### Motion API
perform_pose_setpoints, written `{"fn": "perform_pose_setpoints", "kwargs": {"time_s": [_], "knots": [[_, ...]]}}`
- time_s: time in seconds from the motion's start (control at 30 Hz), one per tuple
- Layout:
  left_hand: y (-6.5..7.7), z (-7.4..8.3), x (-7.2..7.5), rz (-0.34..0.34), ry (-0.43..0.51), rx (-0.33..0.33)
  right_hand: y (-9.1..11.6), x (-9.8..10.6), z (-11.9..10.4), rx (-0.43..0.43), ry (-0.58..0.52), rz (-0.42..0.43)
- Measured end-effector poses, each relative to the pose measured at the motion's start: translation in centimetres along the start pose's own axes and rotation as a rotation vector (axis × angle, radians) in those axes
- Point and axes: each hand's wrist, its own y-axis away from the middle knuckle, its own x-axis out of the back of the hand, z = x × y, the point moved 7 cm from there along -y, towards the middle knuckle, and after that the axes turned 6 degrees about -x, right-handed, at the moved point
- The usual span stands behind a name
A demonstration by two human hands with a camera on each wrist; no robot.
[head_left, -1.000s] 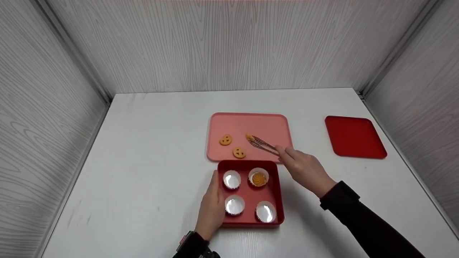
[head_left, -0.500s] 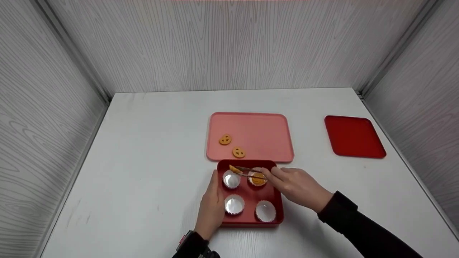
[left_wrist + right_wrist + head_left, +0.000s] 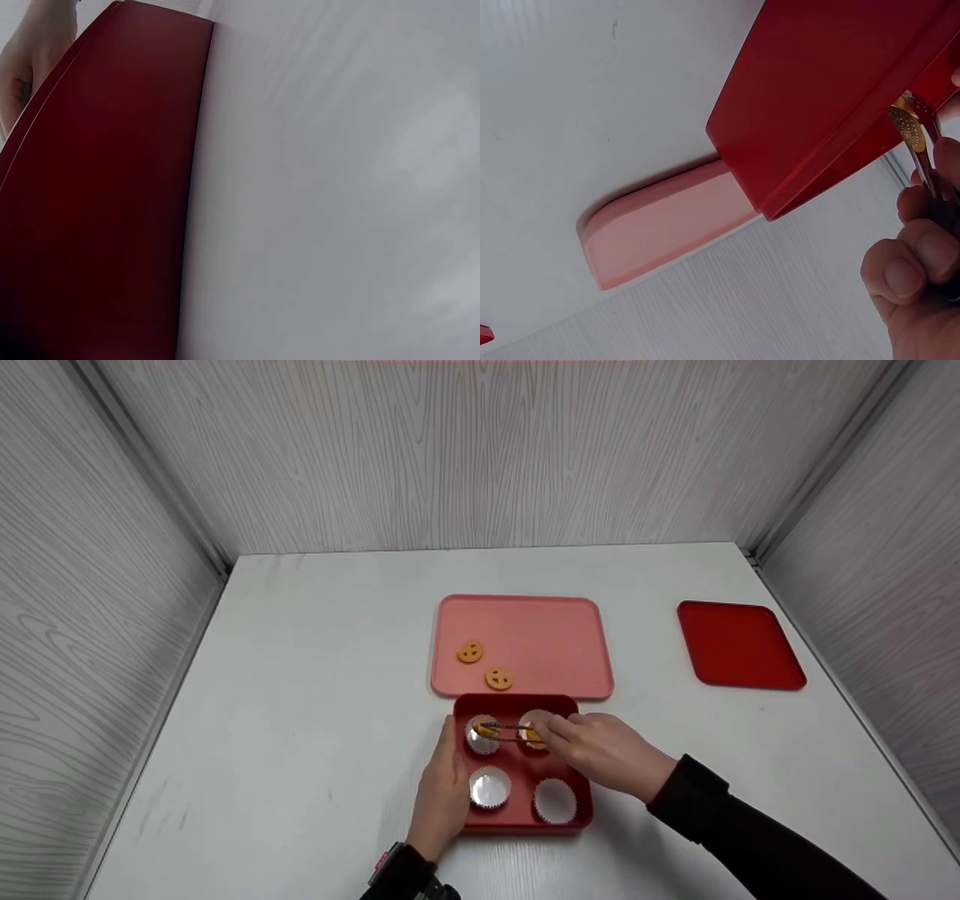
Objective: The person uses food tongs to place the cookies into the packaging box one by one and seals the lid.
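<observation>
My right hand (image 3: 596, 746) grips small metal tongs (image 3: 514, 727), whose patterned, perforated tips (image 3: 907, 127) show in the right wrist view. Between the tips is a small yellow-brown cookie (image 3: 486, 729), over the back left paper cup (image 3: 482, 745) in a red square box (image 3: 517, 816). Partly behind my right fingers, the back right cup holds a golden swirled cookie (image 3: 535, 739). Two more white cups stand at the box's front, the left one (image 3: 490, 787) and the right one (image 3: 555, 801). With fingers straight, my left hand (image 3: 442, 795) lies along the box's left wall.
Just behind the box lies a pink tray (image 3: 547, 630) with two round cookies, one farther back (image 3: 470, 652) and one nearer (image 3: 499, 678). A red tray (image 3: 741, 645) sits near the table's right edge. Pale wood-grain panels (image 3: 480, 457) enclose the table at the back and sides.
My right hand has carried the cookie in the tongs from over the pink tray toward me and left, down to the back left cup. My left hand has stayed at the box.
</observation>
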Motion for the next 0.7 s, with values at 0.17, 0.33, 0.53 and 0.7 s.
{"fn": "perform_pose_setpoints", "kwargs": {"time_s": [0.17, 0.33, 0.53, 0.7], "knots": [[-0.01, 0.04, -0.03, -0.005, 0.004, 0.003, -0.37, -0.19, -0.08, 0.001, 0.032, -0.009], [-0.03, 0.1, 0.0, 0.0, 0.0, -0.011, -0.51, -0.41, -0.13, 0.005, 0.042, 0.014], [-0.04, 0.07, 0.02, 0.001, 0.003, -0.013, -0.57, -0.62, -0.07, -0.008, 0.013, -0.011], [-0.03, 0.03, 0.07, 0.0, 0.001, -0.013, -0.6, -0.49, -0.04, -0.015, 0.005, -0.029]]}}
